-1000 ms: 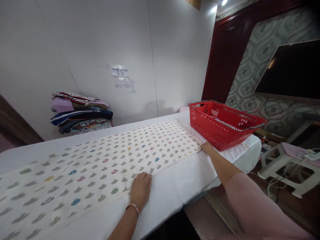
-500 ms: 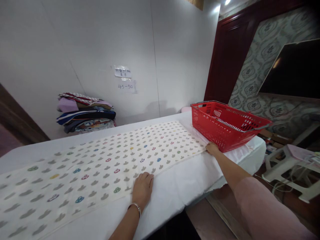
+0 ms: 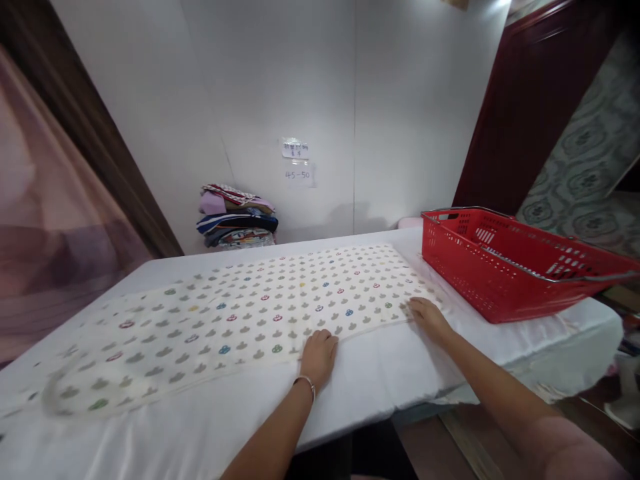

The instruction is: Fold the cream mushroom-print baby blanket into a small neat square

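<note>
A long cream cloth [image 3: 240, 313] printed with small grey and coloured shapes lies flat across a white-covered table [image 3: 380, 373]. My left hand [image 3: 317, 353] rests on the cloth's near edge around its middle, fingers curled down onto the fabric. My right hand [image 3: 425, 315] presses on the cloth's near right corner with the fingers closed against it. A thin bracelet sits on my left wrist.
A red plastic basket [image 3: 510, 267] with wire handles stands on the table's right end, just beyond my right hand. A stack of folded clothes [image 3: 235, 217] sits by the white wall at the back. A dark wooden door [image 3: 525, 100] is at right, a curtain at left.
The view has swung left and pulled back, showing the cloth's left end. My right hand has slid slightly left along the cloth's near right corner. My left hand stays on the near edge.
</note>
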Action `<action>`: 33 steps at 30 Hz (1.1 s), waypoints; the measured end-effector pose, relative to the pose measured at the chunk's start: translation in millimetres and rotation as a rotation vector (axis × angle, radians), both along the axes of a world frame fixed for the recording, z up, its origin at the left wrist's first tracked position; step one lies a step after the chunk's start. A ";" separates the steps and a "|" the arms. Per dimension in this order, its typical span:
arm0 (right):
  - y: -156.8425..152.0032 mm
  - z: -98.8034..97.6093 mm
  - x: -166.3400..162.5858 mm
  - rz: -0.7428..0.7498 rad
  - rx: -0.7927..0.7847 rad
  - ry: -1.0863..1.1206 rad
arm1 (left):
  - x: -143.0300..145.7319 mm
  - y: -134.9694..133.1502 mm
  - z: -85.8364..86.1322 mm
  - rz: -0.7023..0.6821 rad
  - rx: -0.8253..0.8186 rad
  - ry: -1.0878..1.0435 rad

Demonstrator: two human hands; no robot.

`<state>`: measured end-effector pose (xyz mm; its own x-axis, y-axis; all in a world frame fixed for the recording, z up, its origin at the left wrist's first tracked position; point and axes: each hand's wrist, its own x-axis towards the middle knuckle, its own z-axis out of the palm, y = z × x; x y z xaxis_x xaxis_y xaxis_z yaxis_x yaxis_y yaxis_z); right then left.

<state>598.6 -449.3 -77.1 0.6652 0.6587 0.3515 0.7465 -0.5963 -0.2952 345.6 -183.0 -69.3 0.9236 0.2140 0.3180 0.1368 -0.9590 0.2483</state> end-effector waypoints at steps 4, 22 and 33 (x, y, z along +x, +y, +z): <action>3.9 -14.3 -5.7 -0.030 0.119 0.166 | 0.3 -0.5 0.9 0.006 -0.009 0.021; -20.2 15.6 -11.2 0.042 -0.171 0.014 | 0.5 -0.1 5.4 0.009 0.027 0.034; -22.7 16.3 -10.9 0.019 -0.333 -0.080 | 0.1 -1.2 6.5 0.010 -0.011 0.033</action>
